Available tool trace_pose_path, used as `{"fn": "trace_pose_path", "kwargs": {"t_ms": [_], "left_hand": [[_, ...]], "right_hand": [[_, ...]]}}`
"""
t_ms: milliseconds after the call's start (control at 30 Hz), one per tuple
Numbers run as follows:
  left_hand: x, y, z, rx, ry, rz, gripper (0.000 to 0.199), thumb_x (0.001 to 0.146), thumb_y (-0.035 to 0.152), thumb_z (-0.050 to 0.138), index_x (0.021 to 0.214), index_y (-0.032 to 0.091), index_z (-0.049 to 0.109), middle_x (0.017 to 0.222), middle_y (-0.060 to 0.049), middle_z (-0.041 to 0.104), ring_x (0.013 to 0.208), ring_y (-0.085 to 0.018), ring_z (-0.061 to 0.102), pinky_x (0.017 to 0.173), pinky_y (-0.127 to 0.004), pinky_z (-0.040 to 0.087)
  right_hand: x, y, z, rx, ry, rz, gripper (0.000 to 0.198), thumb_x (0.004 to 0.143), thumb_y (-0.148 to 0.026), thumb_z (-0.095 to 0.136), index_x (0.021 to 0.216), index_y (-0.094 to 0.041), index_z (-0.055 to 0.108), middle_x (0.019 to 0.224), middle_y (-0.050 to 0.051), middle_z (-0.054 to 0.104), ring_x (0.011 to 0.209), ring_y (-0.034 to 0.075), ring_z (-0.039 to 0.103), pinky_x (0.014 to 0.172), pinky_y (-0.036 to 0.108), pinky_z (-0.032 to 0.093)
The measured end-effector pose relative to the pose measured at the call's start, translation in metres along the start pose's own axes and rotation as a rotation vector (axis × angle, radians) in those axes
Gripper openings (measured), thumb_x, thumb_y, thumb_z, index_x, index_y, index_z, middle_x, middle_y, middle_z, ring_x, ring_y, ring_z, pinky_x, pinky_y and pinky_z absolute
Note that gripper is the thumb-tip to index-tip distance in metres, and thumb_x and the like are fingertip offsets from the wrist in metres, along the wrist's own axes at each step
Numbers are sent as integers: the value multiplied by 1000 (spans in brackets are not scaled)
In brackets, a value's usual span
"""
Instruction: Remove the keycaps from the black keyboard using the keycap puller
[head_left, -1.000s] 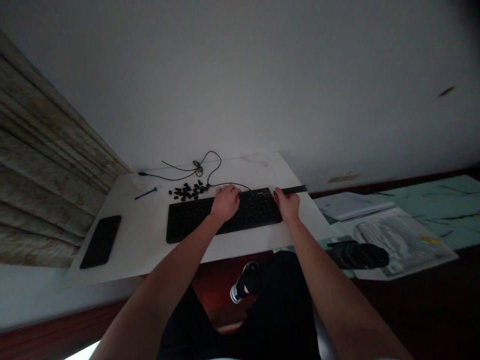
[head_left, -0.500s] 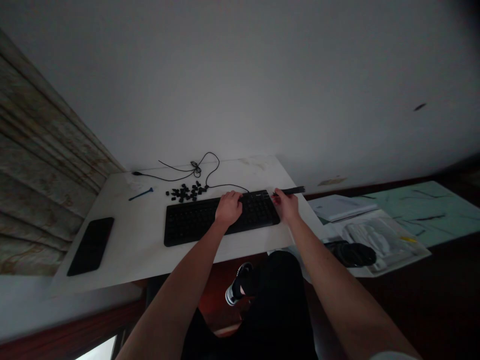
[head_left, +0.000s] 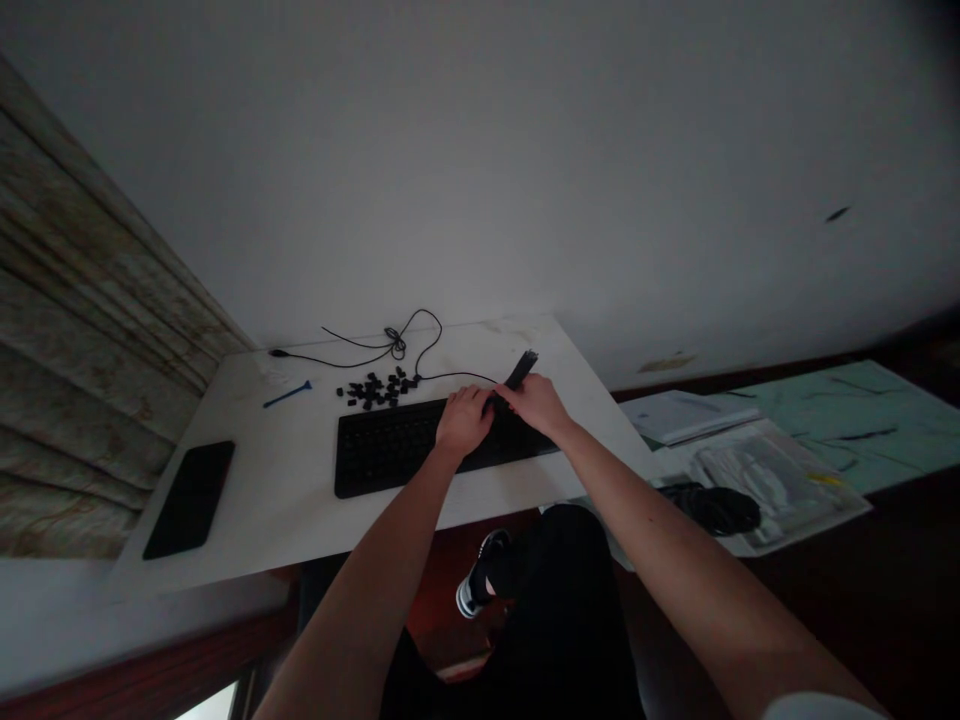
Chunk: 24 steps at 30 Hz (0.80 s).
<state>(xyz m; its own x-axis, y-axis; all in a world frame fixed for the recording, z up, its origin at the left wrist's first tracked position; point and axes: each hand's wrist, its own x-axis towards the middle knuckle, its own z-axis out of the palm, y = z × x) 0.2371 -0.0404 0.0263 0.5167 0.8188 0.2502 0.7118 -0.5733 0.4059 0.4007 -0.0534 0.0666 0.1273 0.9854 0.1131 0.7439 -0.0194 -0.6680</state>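
One blk brush (head_left: 522, 369) clasped in R grip (head_left: 541, 402), over kybd (head_left: 390, 446); L grip (head_left: 463, 424): can't tell.

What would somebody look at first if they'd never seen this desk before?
Probably the middle, where the left hand rests on the black keyboard and the right hand, close beside it, holds a black, brush-like stick. Next, the cluster of little black pieces on the white desk, just behind the keyboard's left half. The dark, phone-like slab near the desk's left edge stands out too.
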Motion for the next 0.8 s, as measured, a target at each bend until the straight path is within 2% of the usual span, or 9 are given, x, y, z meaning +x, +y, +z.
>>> {"fn": "trace_pose_path", "kwargs": {"t_ms": [133, 367, 533, 633, 800], "left_hand": [[1, 1, -1, -11, 19, -32, 20, 95, 22, 52, 111, 19, 64, 110, -10, 67, 109, -27, 59, 97, -42, 46], [2, 1, -2, -45, -6, -75, 14, 92, 16, 52, 102, 19, 61, 103, -10, 67, 104, -26, 61, 94, -42, 47], [2, 1, -1, -4, -27, -65, 15, 92, 17, 51, 104, 19, 61, 104, -10, 68, 105, -27, 62, 94, -42, 47], [1, 1, 0, 32, -35, -36, 17, 93, 18, 53, 105, 18, 64, 108, -12, 68, 107, -28, 61, 96, -43, 46], [2, 0, 1, 70, -61, 9, 22, 97, 28, 52, 108, 18, 68, 114, -12, 67, 110, -28, 59, 97, -44, 46]], "right_hand": [[2, 0, 0, -48, -30, -33, 36, 85, -40, 68, 56, -22, 61, 55, 6, 66, 59, 23, 69, 56, 27, 47], [14, 0, 3, 105, -140, 84, 29, 76, -36, 80, 57, -20, 65, 55, 5, 66, 51, 22, 66, 52, 28, 49], [19, 1, 5, 176, -132, 82, 26, 68, -31, 87, 58, -20, 66, 50, 4, 64, 53, 21, 68, 52, 26, 51], [15, 5, 7, 290, -130, 110, 21, 69, -30, 86, 65, -18, 69, 57, 5, 68, 54, 21, 69, 52, 26, 54], [4, 13, 7, 469, -152, 232, 17, 79, -29, 79, 82, -13, 72, 73, 9, 75, 61, 20, 72, 59, 29, 60]]}}
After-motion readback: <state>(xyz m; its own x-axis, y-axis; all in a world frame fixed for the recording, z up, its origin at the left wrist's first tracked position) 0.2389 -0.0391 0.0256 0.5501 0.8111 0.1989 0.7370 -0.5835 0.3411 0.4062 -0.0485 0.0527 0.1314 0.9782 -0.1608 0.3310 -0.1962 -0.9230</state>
